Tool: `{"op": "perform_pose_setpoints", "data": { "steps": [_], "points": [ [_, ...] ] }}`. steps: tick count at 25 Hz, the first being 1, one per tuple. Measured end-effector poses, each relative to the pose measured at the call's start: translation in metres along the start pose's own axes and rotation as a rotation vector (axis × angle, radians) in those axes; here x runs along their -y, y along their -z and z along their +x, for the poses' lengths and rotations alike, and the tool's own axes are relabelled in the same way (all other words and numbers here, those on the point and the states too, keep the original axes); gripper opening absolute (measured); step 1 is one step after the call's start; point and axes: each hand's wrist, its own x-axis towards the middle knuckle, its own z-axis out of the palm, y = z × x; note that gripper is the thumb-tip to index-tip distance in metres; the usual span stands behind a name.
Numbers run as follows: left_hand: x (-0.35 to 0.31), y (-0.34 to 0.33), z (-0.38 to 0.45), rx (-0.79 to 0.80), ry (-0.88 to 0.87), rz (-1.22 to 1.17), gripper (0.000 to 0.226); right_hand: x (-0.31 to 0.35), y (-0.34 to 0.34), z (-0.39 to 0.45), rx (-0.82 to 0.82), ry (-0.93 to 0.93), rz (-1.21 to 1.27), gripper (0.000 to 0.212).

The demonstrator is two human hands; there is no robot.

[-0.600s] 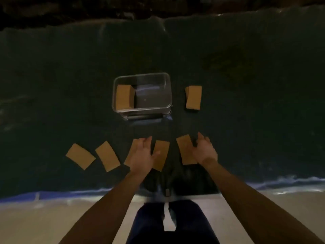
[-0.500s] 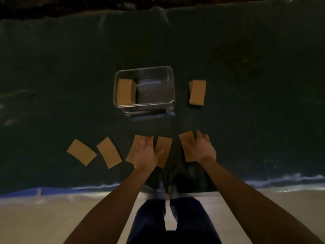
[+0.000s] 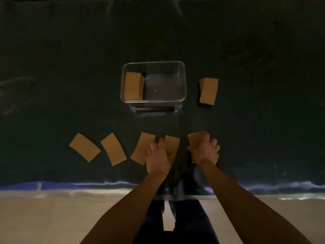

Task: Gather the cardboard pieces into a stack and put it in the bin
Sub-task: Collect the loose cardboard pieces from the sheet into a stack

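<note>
Several brown cardboard pieces lie in a row on the dark cloth near me. My right hand (image 3: 204,150) curls around the rightmost piece (image 3: 194,140) and grips it. My left hand (image 3: 158,157) lies flat between two pieces, touching the one at its right (image 3: 173,143) and overlapping the one at its left (image 3: 142,147). Two more pieces (image 3: 85,147) (image 3: 114,148) lie further left, untouched. A clear plastic bin (image 3: 182,80) stands beyond the row with a cardboard stack (image 3: 132,86) at its left end. Another small stack (image 3: 209,90) sits on the cloth right of the bin.
The dark cloth (image 3: 263,129) covers the whole table; its near edge (image 3: 105,184) runs just in front of my legs. Pale floor shows below that edge.
My right hand has closed its fingers over the rightmost piece. My left hand has slid slightly onto the two middle pieces. The view has tilted a little.
</note>
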Motion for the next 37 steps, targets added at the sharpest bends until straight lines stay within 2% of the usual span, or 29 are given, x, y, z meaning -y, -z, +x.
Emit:
{"op": "perform_pose_setpoints", "data": {
  "steps": [2, 3, 6, 8, 10, 11, 15, 17, 20, 22, 25, 27, 29, 32, 34, 37],
  "points": [
    [-0.002, -0.001, 0.003, 0.016, 0.016, -0.125, 0.066, 0.000, 0.005, 0.003, 0.009, -0.035, 0.055, 0.083],
    [-0.001, -0.001, 0.004, 0.020, -0.001, -0.207, 0.057, -0.001, 0.007, 0.005, 0.029, -0.035, 0.068, 0.077],
    [0.010, 0.014, 0.009, -0.061, 0.055, -0.352, 0.038, 0.000, 0.016, 0.008, 0.084, 0.031, 0.156, 0.036],
    [0.027, 0.028, 0.016, -0.121, 0.176, -0.369, 0.050, 0.005, 0.023, 0.006, 0.121, 0.065, 0.251, 0.013],
    [0.042, 0.035, 0.021, -0.094, 0.264, -0.302, 0.068, 0.012, 0.026, 0.004, 0.124, 0.084, 0.334, 0.015],
    [0.044, 0.036, 0.020, -0.077, 0.271, -0.267, 0.068, 0.014, 0.026, 0.003, 0.122, 0.085, 0.361, 0.015],
    [0.038, 0.034, 0.015, -0.103, 0.270, -0.273, 0.041, 0.022, 0.019, -0.002, 0.127, 0.117, 0.381, 0.017],
    [0.037, 0.036, 0.014, -0.108, 0.302, -0.294, 0.038, 0.024, 0.017, -0.004, 0.123, 0.132, 0.373, 0.022],
    [0.036, 0.038, 0.016, -0.116, 0.288, -0.195, 0.034, 0.026, 0.014, -0.009, 0.126, 0.135, 0.363, 0.024],
    [0.036, 0.040, 0.015, -0.101, 0.256, -0.267, 0.033, 0.030, 0.013, -0.010, 0.127, 0.137, 0.364, 0.026],
    [0.051, 0.050, 0.011, -0.146, 0.238, -0.443, 0.058, 0.038, 0.014, -0.009, 0.147, 0.128, 0.371, 0.025],
    [0.068, 0.064, 0.013, -0.220, 0.344, -0.461, 0.078, 0.043, 0.014, -0.008, 0.143, 0.124, 0.384, 0.025],
    [0.089, 0.076, 0.020, -0.240, 0.477, -0.437, 0.085, 0.046, 0.011, -0.009, 0.139, 0.139, 0.385, 0.025],
    [0.105, 0.085, 0.028, -0.211, 0.609, -0.398, 0.069, 0.049, 0.007, -0.014, 0.145, 0.151, 0.384, 0.026],
    [0.103, 0.084, 0.028, -0.201, 0.609, -0.385, 0.052, 0.050, 0.005, -0.017, 0.157, 0.152, 0.387, 0.026],
    [0.097, 0.080, 0.027, -0.215, 0.620, -0.452, 0.043, 0.052, 0.006, -0.023, 0.188, 0.154, 0.404, 0.027]
  ]
}}
